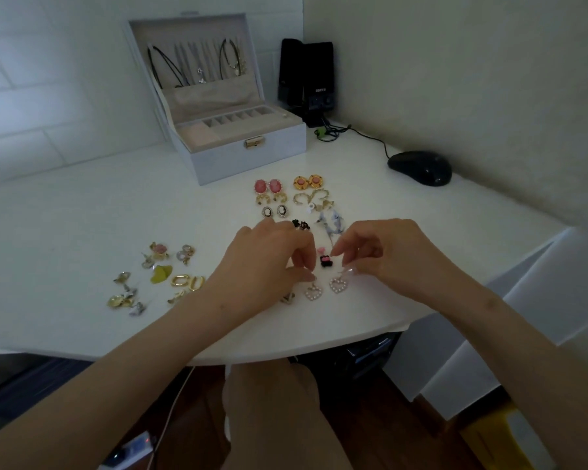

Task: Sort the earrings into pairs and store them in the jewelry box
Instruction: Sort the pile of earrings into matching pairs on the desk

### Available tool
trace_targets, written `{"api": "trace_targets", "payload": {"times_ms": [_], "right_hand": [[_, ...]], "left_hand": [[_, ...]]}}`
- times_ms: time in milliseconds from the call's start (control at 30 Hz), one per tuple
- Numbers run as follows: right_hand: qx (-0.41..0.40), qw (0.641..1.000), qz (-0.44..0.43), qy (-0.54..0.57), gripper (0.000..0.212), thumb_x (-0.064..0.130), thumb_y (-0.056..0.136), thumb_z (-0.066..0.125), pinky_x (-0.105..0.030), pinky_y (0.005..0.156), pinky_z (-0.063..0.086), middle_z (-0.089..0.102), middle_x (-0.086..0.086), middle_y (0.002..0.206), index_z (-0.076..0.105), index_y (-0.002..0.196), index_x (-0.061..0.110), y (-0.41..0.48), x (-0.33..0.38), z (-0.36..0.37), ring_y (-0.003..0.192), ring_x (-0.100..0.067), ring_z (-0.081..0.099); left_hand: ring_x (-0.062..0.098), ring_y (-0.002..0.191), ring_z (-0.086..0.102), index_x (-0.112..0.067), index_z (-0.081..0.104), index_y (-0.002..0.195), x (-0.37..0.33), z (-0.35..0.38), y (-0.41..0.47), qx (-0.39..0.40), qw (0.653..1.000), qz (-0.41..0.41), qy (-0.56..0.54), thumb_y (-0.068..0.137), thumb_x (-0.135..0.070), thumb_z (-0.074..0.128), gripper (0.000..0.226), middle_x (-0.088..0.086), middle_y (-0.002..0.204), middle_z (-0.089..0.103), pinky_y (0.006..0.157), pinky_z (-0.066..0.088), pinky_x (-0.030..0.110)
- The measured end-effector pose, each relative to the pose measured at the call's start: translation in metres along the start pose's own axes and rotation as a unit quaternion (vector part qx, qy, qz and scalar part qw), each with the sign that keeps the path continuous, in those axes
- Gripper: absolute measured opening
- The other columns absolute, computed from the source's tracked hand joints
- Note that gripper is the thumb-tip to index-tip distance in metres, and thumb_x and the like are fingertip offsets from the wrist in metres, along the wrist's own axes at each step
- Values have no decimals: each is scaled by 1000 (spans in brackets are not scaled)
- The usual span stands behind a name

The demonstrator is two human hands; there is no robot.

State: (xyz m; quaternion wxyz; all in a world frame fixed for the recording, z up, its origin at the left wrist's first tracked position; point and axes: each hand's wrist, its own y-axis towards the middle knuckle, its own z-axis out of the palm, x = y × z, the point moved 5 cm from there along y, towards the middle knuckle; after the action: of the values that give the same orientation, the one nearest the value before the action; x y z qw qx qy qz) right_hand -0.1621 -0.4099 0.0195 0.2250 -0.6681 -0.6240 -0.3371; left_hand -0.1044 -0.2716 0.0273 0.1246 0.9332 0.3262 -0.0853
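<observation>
Both hands are working near the front edge of the white table point(82, 215).

The left hand point(272, 262) is curling thumb and forefinger together onto the top of the first pearl heart earring point(313, 291), which is lying flat on the table. The right hand point(381, 256) is pinching the hook of the second pearl heart earring point(339, 284), its other fingers bending loosely. The two hearts are lying just beside each other, not touching.

A black-and-pink earring point(325, 261) is sitting between the hands, just behind the hearts.

Farther back, matched pairs are lying in rows:
- pink oval earrings point(268, 186)
- gold round earrings point(308, 182)
- gold hoop earrings point(270, 198)
- cameo earrings point(275, 211)

A few more pieces are lying beyond the fingers (partly hidden, hard to tell apart).

Well off to the left, a loose heap of mixed earrings point(157, 276) is lying scattered, gold and silver pieces among it.

The jewelry box point(248, 154) is standing at the back of the table with its lid raised. Necklaces point(201, 67) are hanging inside the lid, and the tray compartments are showing (their contents too small to make out).

A black mouse point(420, 167) is resting to the right, with a dark speaker point(308, 79) standing behind the box.
</observation>
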Motion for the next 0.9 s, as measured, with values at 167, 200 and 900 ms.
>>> {"api": "trace_targets", "payload": {"times_ms": [167, 200, 900], "right_hand": [[13, 1000, 2, -3, 27, -2, 71, 73, -5, 62, 43, 64, 9, 70, 69, 76, 24, 2, 0, 7, 65, 4, 58], [12, 1000, 0, -1, 28, -4, 71, 73, -5, 61, 42, 64, 9, 69, 68, 75, 24, 2, 0, 9, 64, 4, 57], [-22, 998, -32, 47, 7, 13, 79, 71, -15, 67, 53, 70, 5, 73, 71, 82, 20, 13, 24, 14, 66, -5, 65]], "left_hand": [[7, 84, 43, -35, 53, 80, -4, 8, 0, 18, 1000, 11, 12, 81, -36, 66, 13, -17, 81, 45, 74, 32, 24], [7, 84, 43, -36, 51, 79, -5, 9, 0, 14, 1000, 12, 12, 81, -37, 66, 16, -17, 81, 46, 74, 33, 24], [-3, 73, 45, -33, 54, 79, 35, -18, -24, -74, 996, -39, -37, 82, -39, 62, 10, -21, 76, 50, 64, 31, 12]]}}
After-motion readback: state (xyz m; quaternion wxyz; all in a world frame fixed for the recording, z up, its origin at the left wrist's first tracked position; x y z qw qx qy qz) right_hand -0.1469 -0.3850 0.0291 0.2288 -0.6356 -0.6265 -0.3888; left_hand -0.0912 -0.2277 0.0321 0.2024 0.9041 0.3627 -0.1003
